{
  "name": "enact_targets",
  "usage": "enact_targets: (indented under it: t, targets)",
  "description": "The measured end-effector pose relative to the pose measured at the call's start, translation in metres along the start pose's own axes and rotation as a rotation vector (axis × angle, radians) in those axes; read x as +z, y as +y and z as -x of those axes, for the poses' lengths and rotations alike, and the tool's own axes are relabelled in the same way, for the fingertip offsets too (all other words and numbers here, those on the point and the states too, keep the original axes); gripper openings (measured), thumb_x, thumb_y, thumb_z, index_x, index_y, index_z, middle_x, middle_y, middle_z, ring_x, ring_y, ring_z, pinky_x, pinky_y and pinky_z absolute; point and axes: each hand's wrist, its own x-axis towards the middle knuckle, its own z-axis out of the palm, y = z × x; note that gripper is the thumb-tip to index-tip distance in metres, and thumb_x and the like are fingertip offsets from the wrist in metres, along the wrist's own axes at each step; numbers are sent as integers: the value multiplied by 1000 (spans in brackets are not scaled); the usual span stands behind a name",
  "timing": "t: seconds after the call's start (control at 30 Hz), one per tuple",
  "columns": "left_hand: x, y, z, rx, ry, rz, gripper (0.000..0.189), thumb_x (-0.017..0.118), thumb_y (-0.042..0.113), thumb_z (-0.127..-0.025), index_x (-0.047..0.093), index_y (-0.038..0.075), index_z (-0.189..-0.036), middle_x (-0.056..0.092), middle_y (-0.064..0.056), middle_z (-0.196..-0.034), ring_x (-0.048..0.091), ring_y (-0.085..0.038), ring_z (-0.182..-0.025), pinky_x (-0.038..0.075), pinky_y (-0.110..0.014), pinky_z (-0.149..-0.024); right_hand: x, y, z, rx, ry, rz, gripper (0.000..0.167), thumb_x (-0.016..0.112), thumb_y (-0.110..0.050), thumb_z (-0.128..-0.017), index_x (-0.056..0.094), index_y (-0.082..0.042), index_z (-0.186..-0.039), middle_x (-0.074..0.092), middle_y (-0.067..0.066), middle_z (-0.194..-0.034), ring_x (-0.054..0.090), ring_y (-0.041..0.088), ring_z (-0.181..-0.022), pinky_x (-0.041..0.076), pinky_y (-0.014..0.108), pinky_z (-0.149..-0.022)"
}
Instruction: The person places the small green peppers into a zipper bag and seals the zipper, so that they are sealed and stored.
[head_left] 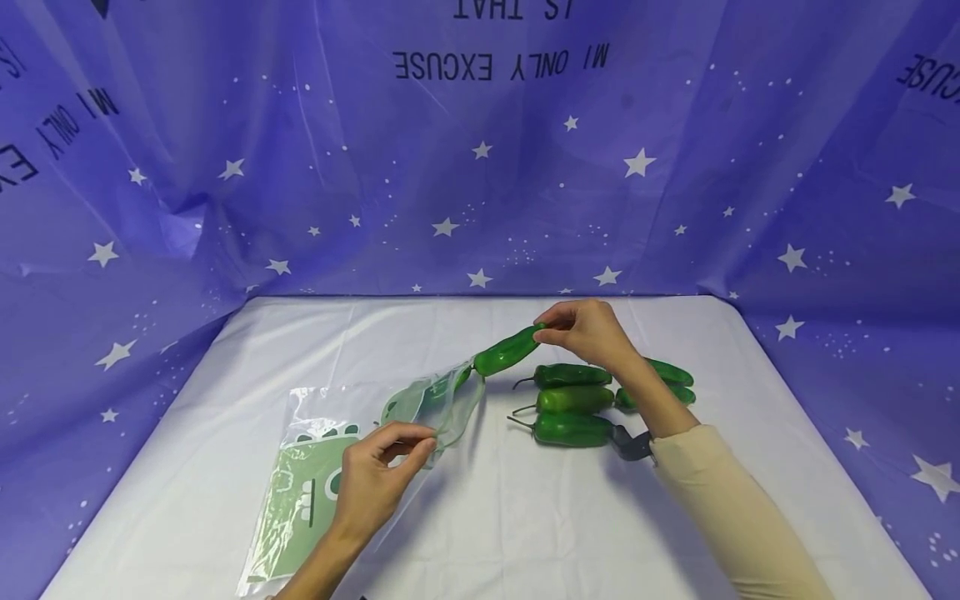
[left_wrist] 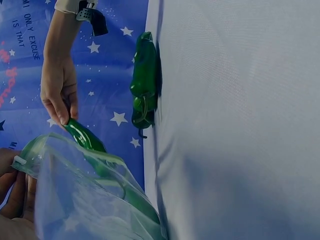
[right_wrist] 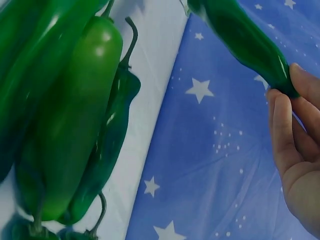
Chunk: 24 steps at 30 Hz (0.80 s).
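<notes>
My right hand (head_left: 592,333) pinches a long green pepper (head_left: 506,353) by its tip, holding it slanted with the stem end down at the mouth of a clear zip bag (head_left: 315,404). Thumb and fingertips of my left hand (head_left: 378,479) pinch the bag's edge, and the mouth (left_wrist: 107,156) gapes. The bag carries a pale green cartoon print. Its lower part lies on the table, while the mouth end is lifted. More green shows through the plastic just below the held pepper. The right wrist view shows the pinched tip (right_wrist: 287,85) closely.
Right of the bag, several green peppers (head_left: 573,429) lie in two groups on the white-covered table (head_left: 525,525), stems pointing left in the nearer group. My right forearm passes over the farther group. A dark wrist strap (head_left: 632,443) hangs near them. Purple star-printed cloth (head_left: 480,192) encloses the table.
</notes>
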Motion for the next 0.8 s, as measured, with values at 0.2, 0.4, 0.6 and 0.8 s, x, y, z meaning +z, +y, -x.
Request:
enact_targets:
  t: [0.2,0.4,0.6,0.8]
  targets:
    - [-1,-8,2,12,5,5,15,70,-15,-77,69,-4,-87,68,-12,-81,66,-19,-72,56,-24,-64,15,0,-4,24,-3,-16,17,79,-25,-79,75,-16,-92,71,-6,-79,67,10,-74,55,30,-65]
    - [0,-10,-1,32,8,4,15,70,-15,-76,68,-5,-87,68,-14,-81,66,-18,-72,56,-24,-65,33,2,-3,72,-36,-90,18,78,-30,-79,75,-18,-93,71,-7,-82,67,11,-79,55,32,-69]
    - [4,-6,-5,44,-15,37,14,69,-17,-76,67,-7,-86,67,-16,-80,66,-21,-71,56,-25,-64,47,2,-4,77,-23,-91,18,79,-29,-79,75,-16,-92,71,-7,-81,66,10,-77,54,31,-70]
    - [6,-6,-6,63,-29,32,16,68,-18,-76,68,-6,-87,67,-15,-81,66,-19,-73,56,-25,-66,58,0,-6,53,-19,-69,14,79,-25,-78,75,-17,-89,70,-8,-78,65,9,-74,52,30,-66]
